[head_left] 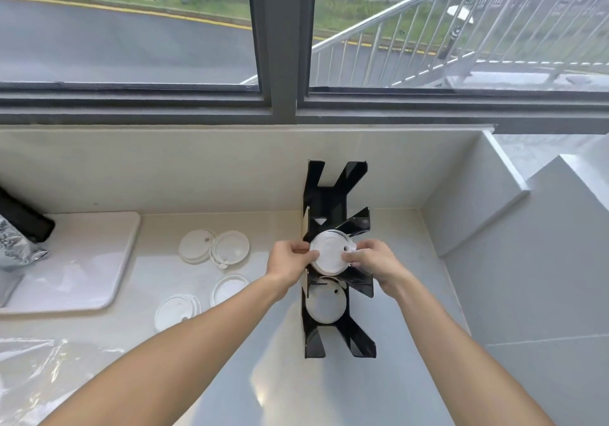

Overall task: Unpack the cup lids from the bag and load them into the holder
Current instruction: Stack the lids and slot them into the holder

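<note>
A pale stone counter (263,376) runs under a dark-framed window (280,47) looking onto a road. At lower left of the frame lies a crumpled clear plastic bag (36,373), and right of it, left of centre, four loose white round plastic cup lids (214,247) rest flat on the counter, well apart from the hands. At centre the left hand (288,262) pinches the left rim of a stack of white lids (329,256), and the right hand (374,262) grips its right rim by the sip hole. The stack sits directly over the middle slot of the black acrylic lid holder (329,201), whose long axis runs away from the person; the nearer slot already holds lids (325,303). The coming move looks like a straight push down between the black fins.
</note>
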